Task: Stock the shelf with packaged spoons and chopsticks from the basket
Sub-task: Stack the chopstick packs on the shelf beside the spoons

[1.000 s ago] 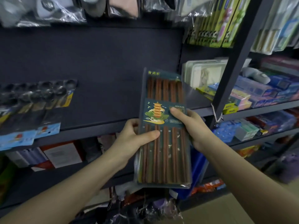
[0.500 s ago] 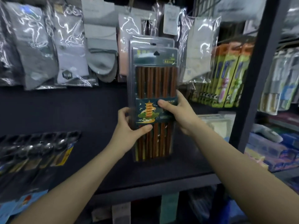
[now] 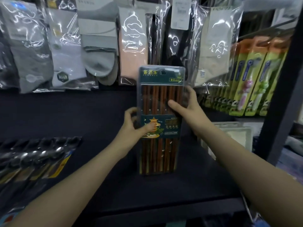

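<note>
Centre frame: chopstick pack (image 3: pixel 159 112), flat rectangular clear blister over a dark green card, rows of slim reddish-brown wooden sticks inside, pagoda print on a band across the middle. Upright, hang-hole end at 12 o'clock, held in front of the dark shelf (image 3: pixel 68 115).

Left hand (image 3: pixel 131 126) at 9 o'clock of the pack: thumb across the printed band, fingers curled behind the left edge, gripping. Slight motion blur on the thumb.

Right hand (image 3: pixel 188 110) at 3 o'clock of the pack: thumb flat on the front over the sticks, fingers wrapped round the right edge, gripping.

At 8 o'clock: packaged spoons (image 3: pixel 34 159), glossy metal bowls in a fanned overlapping row, lying flat on the matte shelf surface, well apart from the pack.

At 12 o'clock, across the top: socks (image 3: pixel 96 59) in crinkled shiny plastic bags, hanging.

At 2 o'clock: toothbrush boxes (image 3: pixel 255 79), tall green and orange cards, packed side by side.
</note>
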Motion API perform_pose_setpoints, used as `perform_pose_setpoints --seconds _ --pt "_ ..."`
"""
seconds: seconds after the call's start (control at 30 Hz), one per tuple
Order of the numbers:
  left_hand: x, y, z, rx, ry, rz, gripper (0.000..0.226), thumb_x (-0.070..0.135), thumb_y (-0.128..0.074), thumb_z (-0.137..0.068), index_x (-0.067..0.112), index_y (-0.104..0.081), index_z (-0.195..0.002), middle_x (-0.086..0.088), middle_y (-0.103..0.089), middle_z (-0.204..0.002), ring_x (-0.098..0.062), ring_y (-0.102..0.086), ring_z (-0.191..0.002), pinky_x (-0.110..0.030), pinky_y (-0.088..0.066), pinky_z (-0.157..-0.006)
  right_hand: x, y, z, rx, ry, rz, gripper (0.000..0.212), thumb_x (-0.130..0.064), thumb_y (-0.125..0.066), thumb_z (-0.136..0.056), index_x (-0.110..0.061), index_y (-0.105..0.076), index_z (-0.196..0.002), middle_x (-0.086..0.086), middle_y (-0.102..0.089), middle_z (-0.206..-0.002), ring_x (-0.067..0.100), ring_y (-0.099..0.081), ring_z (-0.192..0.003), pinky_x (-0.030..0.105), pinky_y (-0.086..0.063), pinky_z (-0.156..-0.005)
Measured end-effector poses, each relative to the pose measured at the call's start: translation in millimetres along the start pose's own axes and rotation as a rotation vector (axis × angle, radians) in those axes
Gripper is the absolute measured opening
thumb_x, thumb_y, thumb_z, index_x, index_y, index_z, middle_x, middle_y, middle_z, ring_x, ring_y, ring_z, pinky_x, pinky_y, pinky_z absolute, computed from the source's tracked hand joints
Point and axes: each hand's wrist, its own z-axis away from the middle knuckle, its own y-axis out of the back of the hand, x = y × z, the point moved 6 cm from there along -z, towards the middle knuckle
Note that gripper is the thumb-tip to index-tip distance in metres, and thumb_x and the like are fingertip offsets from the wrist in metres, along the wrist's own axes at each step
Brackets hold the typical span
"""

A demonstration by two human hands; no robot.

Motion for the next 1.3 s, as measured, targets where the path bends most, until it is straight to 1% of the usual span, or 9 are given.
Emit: perform_pose_setpoints --seconds 0.07,0.2,0.37,0.57,0.7,0.8,0.93,1.13,1.3 --pt "25 4 -11 0.045 -0.066 0.039 0.059 0.021 -0.068 -0.076 0.034 -0.03 -0.119 0.013 -0.053 -0.108 -0.001 -0.054 -0.099 -0.02 -0.048 -0.076 -30 -1 -6 0.052 0.206 0.172 0.089 -0.039 -0.064 -0.082 -0.016 -0.008 -0.148 0.0 -0.036 -0.143 0.016 -0.039 -0.133 0.029 -0.035 -0.107" --pt "56 6 -23 0.069 -0.153 0.037 0.06 0.02 -0.071 -0.073 0.031 -0.034 -0.12 0.007 -0.055 -0.111 -0.004 -0.058 -0.098 -0.016 -0.052 -0.07 -93 -16 -11 0.236 0.595 0.862 0.076 -0.057 -0.043 -0.081 -0.014 -0.036 -0.142 0.01 -0.04 -0.146 0.025 -0.036 -0.136 0.041 -0.026 -0.112" --pt "56 5 -24 0.062 -0.147 0.013 0.059 0.022 -0.073 -0.071 0.034 -0.038 -0.116 0.001 -0.056 -0.113 -0.011 -0.06 -0.1 -0.031 -0.053 -0.079 -121 -44 -28 -0.085 0.678 1.256 0.078 -0.072 -0.03 -0.077 -0.022 -0.044 -0.136 0.002 -0.057 -0.131 0.024 -0.054 -0.118 0.041 -0.04 -0.098" --pt "45 2 -16 0.08 -0.145 0.014 0.063 0.02 -0.071 -0.074 0.031 -0.033 -0.124 0.011 -0.055 -0.11 -0.002 -0.056 -0.1 -0.024 -0.049 -0.079 -82 3 -26 0.082 0.511 0.642 0.077 -0.062 -0.053 -0.07 -0.015 -0.045 -0.131 0.004 -0.051 -0.128 0.009 -0.05 -0.109 0.006 -0.037 -0.089" --pt "11 -5 6 0.003 -0.112 -0.155 0.088 0.023 -0.075 -0.071 0.037 -0.016 -0.135 0.026 -0.047 -0.111 0.004 -0.053 -0.104 -0.019 -0.045 -0.088 -45 3 -17 0.023 0.274 0.199 0.11 -0.051 -0.071 -0.064 -0.023 -0.006 -0.148 0.005 -0.033 -0.149 0.016 -0.041 -0.133 0.031 -0.037 -0.109" --pt "-17 -11 23 -0.038 -0.077 -0.254 0.099 0.03 -0.076 -0.07 0.041 -0.006 -0.138 0.035 -0.04 -0.118 0.006 -0.048 -0.112 -0.026 -0.04 -0.099 -14 -6 -2 -0.044 0.07 -0.05 0.097 -0.032 -0.077 -0.07 -0.023 -0.016 -0.146 0.0 -0.051 -0.134 0.017 -0.052 -0.123 0.035 -0.046 -0.101" --pt "-24 -15 32 0.008 -0.064 -0.205 0.095 0.025 -0.074 -0.072 0.039 -0.009 -0.14 0.035 -0.041 -0.117 0.013 -0.045 -0.111 -0.025 -0.038 -0.1 25 -14 25 -0.007 -0.114 -0.117 0.059 -0.026 -0.07 -0.08 -0.016 -0.039 -0.129 0.0 -0.061 -0.113 0.011 -0.062 -0.098 0.029 -0.051 -0.088" --pt "-18 -39 44 0.003 -0.067 -0.181 0.097 0.024 -0.074 -0.072 0.04 -0.005 -0.138 0.036 -0.04 -0.115 0.011 -0.044 -0.113 -0.026 -0.037 -0.1 15 11 36 0.061 -0.048 -0.082 0.038 -0.022 -0.065 -0.083 -0.02 -0.045 -0.116 -0.007 -0.062 -0.098 -0.002 -0.065 -0.077 0.011 -0.053 -0.065" --pt "-11 -58 47 -0.031 -0.101 -0.224 0.106 0.027 -0.072 -0.074 0.048 0.01 -0.139 0.026 -0.036 -0.138 0.005 -0.041 -0.124 -0.03 -0.033 -0.109 42 20 64 0.019 -0.146 0.042 0.068 -0.035 -0.064 -0.081 -0.016 -0.032 -0.138 -0.006 -0.058 -0.118 0.009 -0.057 -0.107 0.033 -0.047 -0.101"
